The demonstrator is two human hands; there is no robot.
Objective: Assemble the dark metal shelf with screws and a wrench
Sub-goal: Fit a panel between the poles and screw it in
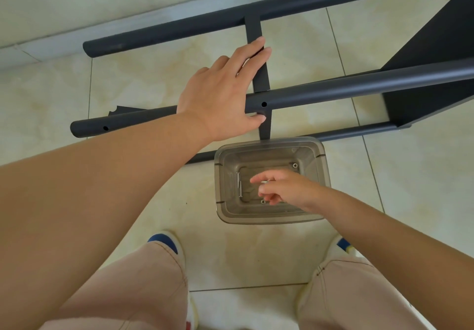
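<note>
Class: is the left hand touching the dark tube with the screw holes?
Touching. The head view shows the left hand laid over the tube, its thumb pressed against the tube's underside.

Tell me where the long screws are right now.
In the head view, the long screws lie inside the clear plastic bin on the floor, along its left wall, just left of the right hand reaching into it.

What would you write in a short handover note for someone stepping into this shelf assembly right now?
Left hand: flat on the near tube and crossbar, steadying the frame.
Right hand: reaching into the clear plastic tub, fingers loosely curled; a grasp cannot be confirmed.
Tub holds long screws and small nuts.
Screw hole at the joint is empty.
Left: pick a screw, fit it, tighten. No wrench in view.
</note>
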